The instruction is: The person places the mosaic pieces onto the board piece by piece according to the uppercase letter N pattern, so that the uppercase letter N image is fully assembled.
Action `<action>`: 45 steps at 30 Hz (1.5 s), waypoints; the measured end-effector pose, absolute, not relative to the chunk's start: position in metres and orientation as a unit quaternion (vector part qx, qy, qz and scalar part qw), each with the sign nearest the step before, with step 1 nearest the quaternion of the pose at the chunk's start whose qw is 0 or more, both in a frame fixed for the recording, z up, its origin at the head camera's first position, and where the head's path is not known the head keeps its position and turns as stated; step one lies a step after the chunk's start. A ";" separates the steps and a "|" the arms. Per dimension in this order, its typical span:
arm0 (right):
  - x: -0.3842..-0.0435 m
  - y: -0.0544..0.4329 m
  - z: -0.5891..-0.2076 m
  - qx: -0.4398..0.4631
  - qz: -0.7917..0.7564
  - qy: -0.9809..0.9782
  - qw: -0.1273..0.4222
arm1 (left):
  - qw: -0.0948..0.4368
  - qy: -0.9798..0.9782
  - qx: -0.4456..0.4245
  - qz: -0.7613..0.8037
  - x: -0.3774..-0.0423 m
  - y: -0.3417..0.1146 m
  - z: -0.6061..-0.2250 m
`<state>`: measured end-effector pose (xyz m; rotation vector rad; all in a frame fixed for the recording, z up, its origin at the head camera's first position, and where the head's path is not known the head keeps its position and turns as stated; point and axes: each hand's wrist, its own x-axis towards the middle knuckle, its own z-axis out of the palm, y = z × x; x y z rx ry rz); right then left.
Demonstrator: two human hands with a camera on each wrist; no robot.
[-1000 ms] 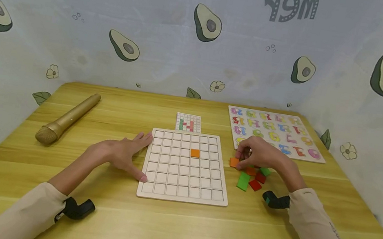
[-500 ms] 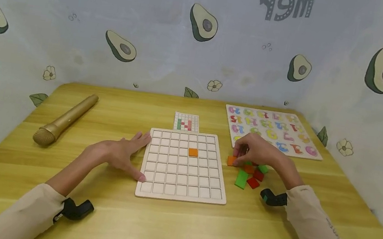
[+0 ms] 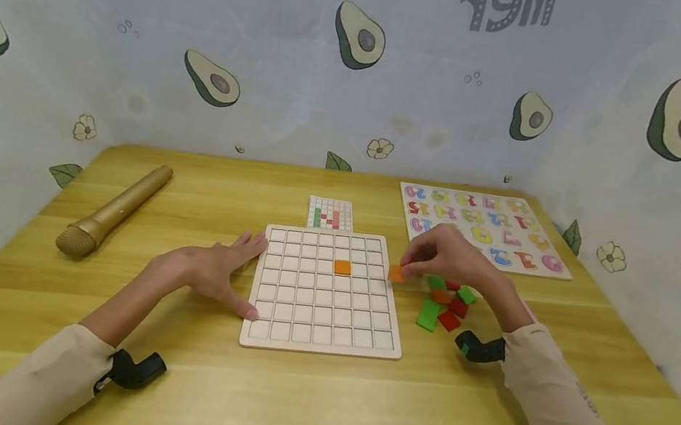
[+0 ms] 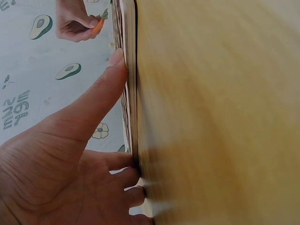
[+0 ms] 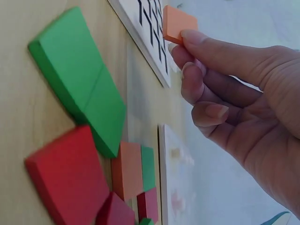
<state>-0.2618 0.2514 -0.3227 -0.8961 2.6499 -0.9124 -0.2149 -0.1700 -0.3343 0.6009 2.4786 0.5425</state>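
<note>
A white grid board [image 3: 325, 313] lies in the middle of the table, with one orange square tile [image 3: 342, 267] in a cell of its upper part. My left hand [image 3: 215, 273] rests along the board's left edge, fingers spread and thumb on the rim; the left wrist view shows the thumb [image 4: 101, 93] against the edge. My right hand [image 3: 448, 256] pinches another orange square tile [image 5: 180, 23] between thumb and fingertips, raised at the board's right edge. Below that hand lie loose green tiles [image 5: 77, 79], red tiles [image 5: 70, 176] and an orange tile [image 5: 126, 168].
A small pattern card [image 3: 330, 214] with coloured squares lies just behind the board. To the back right is a number puzzle board [image 3: 490, 227], partly behind the right hand. A gold microphone [image 3: 116, 212] lies at the left. A printed cloth hangs behind the table.
My right hand has lifted the orange tile from the pile and carried it left to the board's right edge. The left hand stays on the board's left edge.
</note>
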 end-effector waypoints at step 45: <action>-0.260 0.175 -0.345 -0.332 -0.347 0.871 0.099 | 0.262 0.919 0.219 0.198 -0.216 -0.170 -0.336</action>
